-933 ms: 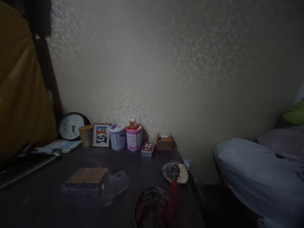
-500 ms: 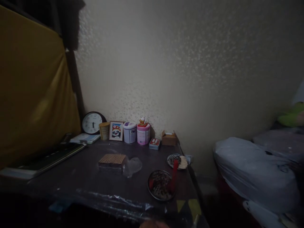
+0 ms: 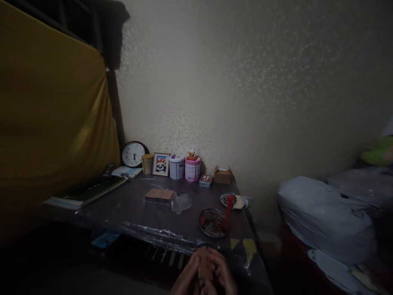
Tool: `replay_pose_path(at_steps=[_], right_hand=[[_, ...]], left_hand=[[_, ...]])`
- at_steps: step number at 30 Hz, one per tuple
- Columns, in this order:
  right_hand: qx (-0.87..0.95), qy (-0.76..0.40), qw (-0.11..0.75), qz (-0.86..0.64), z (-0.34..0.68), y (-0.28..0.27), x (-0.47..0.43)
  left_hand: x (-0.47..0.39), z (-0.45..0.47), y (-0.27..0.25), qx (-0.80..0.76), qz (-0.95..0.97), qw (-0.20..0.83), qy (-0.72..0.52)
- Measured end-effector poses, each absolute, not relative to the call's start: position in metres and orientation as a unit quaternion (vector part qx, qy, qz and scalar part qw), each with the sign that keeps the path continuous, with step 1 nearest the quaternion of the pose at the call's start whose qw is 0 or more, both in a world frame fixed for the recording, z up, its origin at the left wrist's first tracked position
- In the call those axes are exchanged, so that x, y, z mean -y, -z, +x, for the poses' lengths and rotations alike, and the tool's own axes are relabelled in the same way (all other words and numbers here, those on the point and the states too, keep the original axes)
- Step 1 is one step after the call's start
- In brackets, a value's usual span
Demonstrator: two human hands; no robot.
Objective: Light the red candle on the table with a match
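At the front edge of the table, low in the view, both my hands are closed around a small brown cardboard piece (image 3: 204, 262). My left hand (image 3: 186, 273) grips its left side, and my right hand (image 3: 223, 271) curls its fingers over the right side. Shadow hides the lower end of the piece and some fingers. Just beyond my hands lies a round metal plate (image 3: 211, 234) with dark bits on it and a red candle (image 3: 228, 213) standing at its right side. A plastic-wrapped block of brown slats (image 3: 159, 196) lies farther left, beside crumpled clear plastic (image 3: 182, 203).
Along the wall stand a clock (image 3: 134, 154), paper cup (image 3: 147, 164), panda picture (image 3: 161, 164), two tubs (image 3: 177, 167), small tin (image 3: 205, 180) and open carton (image 3: 222, 176). Pale sticks (image 3: 238, 202) rest on a second plate. Books (image 3: 92, 192) lie left; white bags (image 3: 322, 213) sit right.
My hands have come up into view at the bottom, holding the brown cardboard piece; before, only a blurred bit of hand showed. The camera view has shifted, moving the table items slightly right and up.
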State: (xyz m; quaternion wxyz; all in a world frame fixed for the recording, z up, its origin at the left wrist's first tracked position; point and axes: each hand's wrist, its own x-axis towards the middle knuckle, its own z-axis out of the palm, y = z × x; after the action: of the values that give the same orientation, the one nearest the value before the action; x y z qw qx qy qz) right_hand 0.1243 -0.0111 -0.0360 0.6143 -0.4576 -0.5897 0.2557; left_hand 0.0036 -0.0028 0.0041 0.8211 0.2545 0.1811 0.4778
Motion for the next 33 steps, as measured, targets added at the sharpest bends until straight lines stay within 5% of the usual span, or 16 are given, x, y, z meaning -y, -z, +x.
replay_pose_path(at_steps=[18, 33], right_hand=[[0.569, -0.273, 0.593, -0.500, 0.117, 0.015, 0.021], [0.563, -0.451, 0.529, -0.446, 0.147, -0.008, 0.022]], left_hand=[[0.003, 0.008, 0.000, -0.180, 0.239, 0.828, -0.474], [0.001, 0.000, 0.001, -0.185, 0.201, 0.845, -0.460]])
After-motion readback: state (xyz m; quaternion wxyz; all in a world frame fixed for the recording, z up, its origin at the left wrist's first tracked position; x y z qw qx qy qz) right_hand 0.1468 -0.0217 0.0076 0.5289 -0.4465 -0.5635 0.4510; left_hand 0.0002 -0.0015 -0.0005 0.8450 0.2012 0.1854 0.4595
